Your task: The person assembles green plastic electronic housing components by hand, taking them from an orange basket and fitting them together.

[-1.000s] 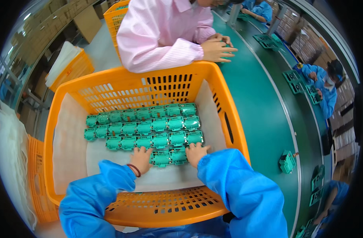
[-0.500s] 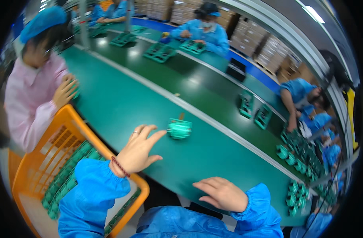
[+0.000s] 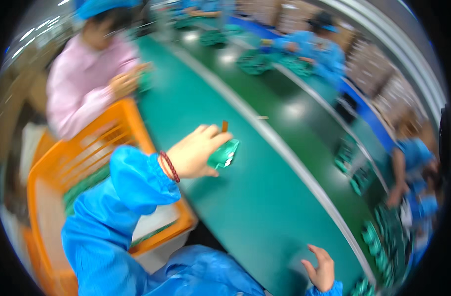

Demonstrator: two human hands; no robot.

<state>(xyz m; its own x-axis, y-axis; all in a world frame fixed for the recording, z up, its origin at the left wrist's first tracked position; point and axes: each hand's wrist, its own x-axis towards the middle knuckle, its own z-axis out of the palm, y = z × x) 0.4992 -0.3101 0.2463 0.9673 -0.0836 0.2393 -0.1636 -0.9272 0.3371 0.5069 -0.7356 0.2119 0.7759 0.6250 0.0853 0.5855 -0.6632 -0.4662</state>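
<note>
My left hand [image 3: 193, 150] is closed round a small green plastic part [image 3: 226, 154], fingers over its top and thumb below. White bits show on the part's side, and a brown-orange strip [image 3: 225, 127] stands up behind my fingers. A shadow lies on the green worktable [image 3: 245, 212] under this hand, so it seems raised off the surface. At the lower right, my right hand [image 3: 322, 270] is open over the table's near side, fingers and thumb apart, holding nothing.
An orange basket [image 3: 109, 116] with green parts [image 3: 85, 190] stands at my left. Beyond it a person in pink [image 3: 82, 84] holds a green part. Past a metal rail [image 3: 284, 153] runs a darker green strip with green trays [image 3: 255, 61]. Co-workers in blue [image 3: 329, 54] sit opposite.
My left hand has closed on the green part, which now looks turned. The right hand has moved right and opened wider. The whole view has swung round, blurring the surroundings.
</note>
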